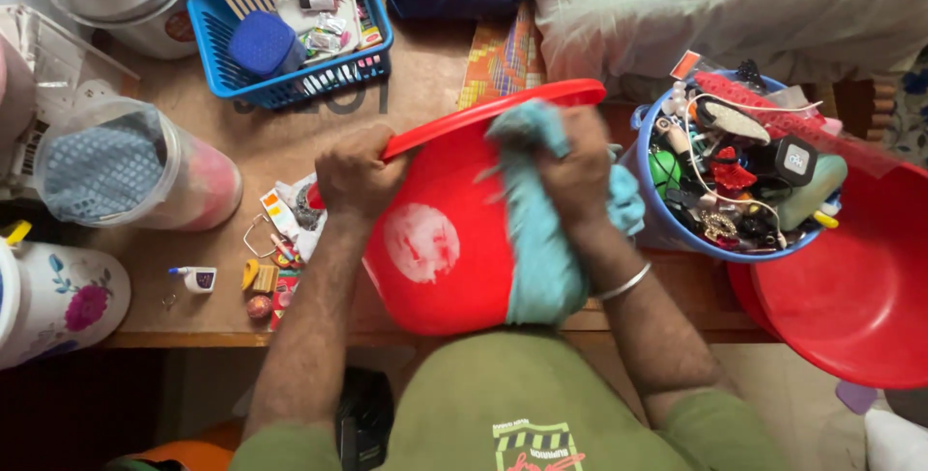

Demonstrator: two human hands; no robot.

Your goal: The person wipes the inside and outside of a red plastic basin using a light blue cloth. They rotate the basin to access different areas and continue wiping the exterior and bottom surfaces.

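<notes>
At the far left a clear plastic jar [135,167] is seen lying on the wooden table [280,133], with a blue basket [290,22] behind it. The left hand [356,173] is curled shut on the rim of a red tub [445,239] — tilted on its side at the table's front edge. A light blue cloth [541,239] is clenched in the right hand [578,176] and pressed to the tub. Just beside it, a blue bucket [667,229] is filled with small oddments.
</notes>
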